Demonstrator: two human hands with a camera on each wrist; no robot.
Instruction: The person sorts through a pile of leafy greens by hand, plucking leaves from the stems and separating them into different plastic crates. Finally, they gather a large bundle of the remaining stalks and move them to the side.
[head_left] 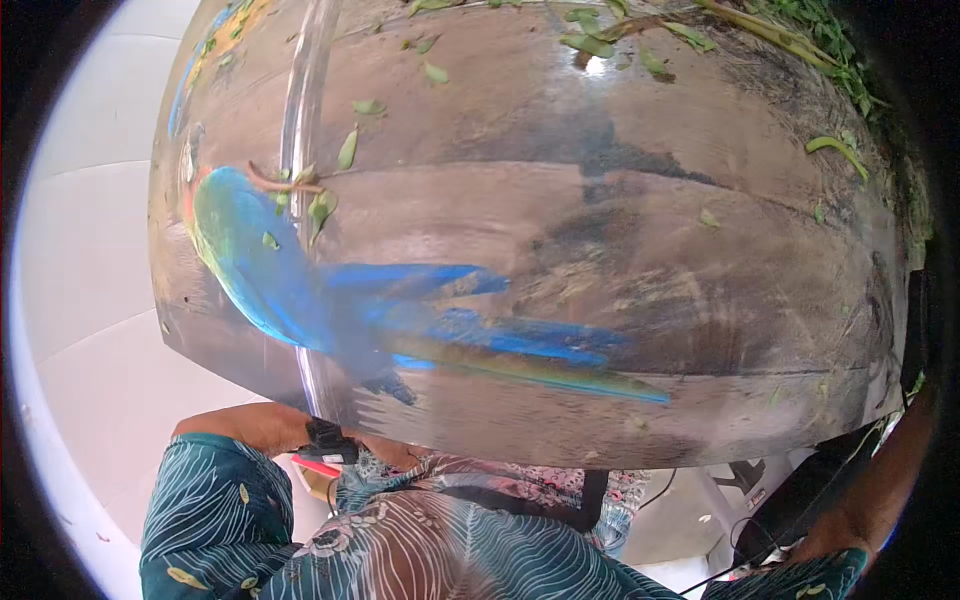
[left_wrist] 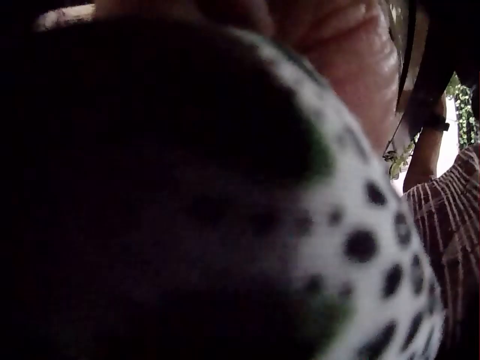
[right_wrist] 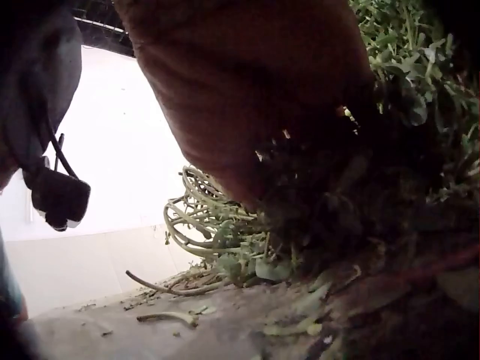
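In the right wrist view, my right hand [right_wrist: 247, 82] reaches over a heap of leafy greens [right_wrist: 409, 67]; its fingers are lost in dark shadow among the leaves, so their grip cannot be made out. Bent bare stems [right_wrist: 191, 225] stick out beside it. The greens [head_left: 835, 50] line the tabletop's far right edge in the head view, where the right hand itself is out of sight. Part of my left hand [left_wrist: 349, 67] shows against a white, black-spotted item [left_wrist: 360, 244] that fills much of the left wrist view; its fingers are not clear.
A brown tabletop [head_left: 450, 220] with a painted blue parrot [head_left: 265, 265] spans the head view, strewn with loose leaves and a green stem piece [head_left: 838, 150]. Below its near edge are cables, a red item [head_left: 318, 467] and patterned cloth [head_left: 625, 495].
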